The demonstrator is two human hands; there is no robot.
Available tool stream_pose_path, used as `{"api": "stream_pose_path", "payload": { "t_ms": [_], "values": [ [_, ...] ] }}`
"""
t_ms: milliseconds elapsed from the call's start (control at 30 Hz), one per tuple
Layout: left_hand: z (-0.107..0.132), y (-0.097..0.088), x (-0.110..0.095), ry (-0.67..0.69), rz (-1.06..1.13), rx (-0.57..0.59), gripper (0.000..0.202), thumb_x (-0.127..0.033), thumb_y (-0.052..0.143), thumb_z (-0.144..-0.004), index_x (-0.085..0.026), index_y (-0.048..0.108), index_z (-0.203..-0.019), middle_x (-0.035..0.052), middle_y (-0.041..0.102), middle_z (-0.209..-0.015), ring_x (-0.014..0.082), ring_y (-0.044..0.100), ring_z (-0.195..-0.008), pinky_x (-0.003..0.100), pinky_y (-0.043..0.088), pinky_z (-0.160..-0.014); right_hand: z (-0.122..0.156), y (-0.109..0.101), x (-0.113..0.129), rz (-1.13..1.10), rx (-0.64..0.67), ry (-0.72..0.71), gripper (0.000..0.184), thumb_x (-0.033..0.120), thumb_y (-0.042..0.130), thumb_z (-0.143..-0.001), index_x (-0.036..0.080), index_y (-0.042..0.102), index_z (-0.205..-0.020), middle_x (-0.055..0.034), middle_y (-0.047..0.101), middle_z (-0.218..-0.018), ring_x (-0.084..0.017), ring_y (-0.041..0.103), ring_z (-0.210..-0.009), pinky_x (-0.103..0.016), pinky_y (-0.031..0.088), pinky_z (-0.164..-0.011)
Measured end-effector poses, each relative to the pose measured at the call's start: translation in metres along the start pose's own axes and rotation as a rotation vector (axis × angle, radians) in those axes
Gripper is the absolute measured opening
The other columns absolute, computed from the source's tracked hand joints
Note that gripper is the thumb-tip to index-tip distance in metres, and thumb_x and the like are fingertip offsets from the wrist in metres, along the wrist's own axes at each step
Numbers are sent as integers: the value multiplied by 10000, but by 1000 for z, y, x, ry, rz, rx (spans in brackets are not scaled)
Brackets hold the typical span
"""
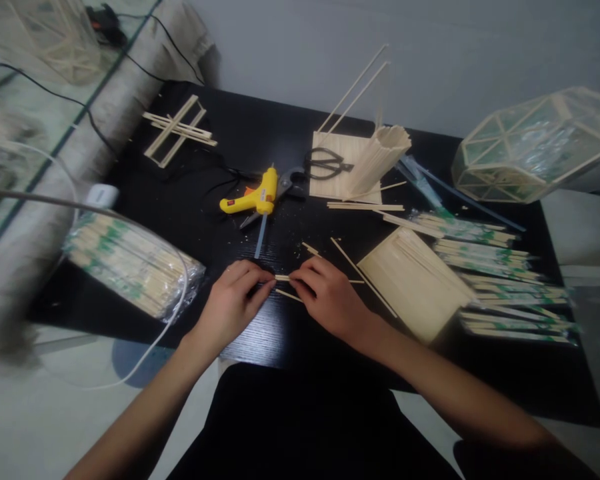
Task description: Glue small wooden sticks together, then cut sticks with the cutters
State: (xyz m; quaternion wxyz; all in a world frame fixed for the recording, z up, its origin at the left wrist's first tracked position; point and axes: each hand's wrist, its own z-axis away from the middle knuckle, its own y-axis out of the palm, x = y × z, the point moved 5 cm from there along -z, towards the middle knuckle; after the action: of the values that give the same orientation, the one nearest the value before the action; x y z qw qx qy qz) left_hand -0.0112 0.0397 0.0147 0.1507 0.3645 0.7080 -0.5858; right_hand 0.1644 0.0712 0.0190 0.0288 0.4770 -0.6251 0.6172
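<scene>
Near the front of the black table, my left hand [235, 300] pinches the left end of some short, thin wooden sticks [282, 277]. My right hand [333, 297] closes its fingertips on the other end of them. How many sticks are between the fingers is hard to make out. Just below them a loose stick [289, 295] lies on the tabletop, partly under the right hand. Beyond the hands rests a yellow hot glue gun [263, 193], with a translucent glue stick [261, 237] pointing toward me. Dark-handled pliers [291, 181] lie beside the gun.
At the back, black scissors [325, 164] and an upright stick tube [377, 160] sit on a square stick panel [325, 190]. Right: a stick panel [420, 287], wrapped stick bundles [515, 293], a wood-framed polyhedron [530, 147]. Left: a stick pack [135, 263], a stick frame [175, 132], a white cable [183, 293].
</scene>
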Motion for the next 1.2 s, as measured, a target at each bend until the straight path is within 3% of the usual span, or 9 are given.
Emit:
{"api": "stream_pose_path", "payload": {
  "t_ms": [467, 767, 1200],
  "values": [
    [0, 5, -2, -96, -28, -20, 105, -221, 669, -951, -188, 675, -852, 10, 657, -799, 177, 611, -789, 331, 471, -760, 3, 3, 3, 8, -30, -31, 161, 85, 579, -979, 112, 730, -928, -115, 672, -949, -220, 641, -906, -360, 565, -867],
    [-3, 1, 1, -91, 40, 21, 138, -239, 663, -969, -189, 731, -1079, 45, 686, -927, 185, 655, -892, 333, 522, -820, 3, 4, 3, 35, -42, -29, 174, 112, 559, -996, 136, 716, -924, -101, 661, -939, -210, 632, -896, -353, 568, -859],
    [-8, -1, -1, -5, 11, 81, 136, -226, 626, -991, -190, 742, -1052, 48, 688, -965, 177, 665, -905, 322, 532, -840, 1, 4, 2, 1, -21, -8, 170, 109, 575, -989, 162, 710, -901, -89, 670, -958, -206, 638, -916, -363, 563, -891]
  ]
}}
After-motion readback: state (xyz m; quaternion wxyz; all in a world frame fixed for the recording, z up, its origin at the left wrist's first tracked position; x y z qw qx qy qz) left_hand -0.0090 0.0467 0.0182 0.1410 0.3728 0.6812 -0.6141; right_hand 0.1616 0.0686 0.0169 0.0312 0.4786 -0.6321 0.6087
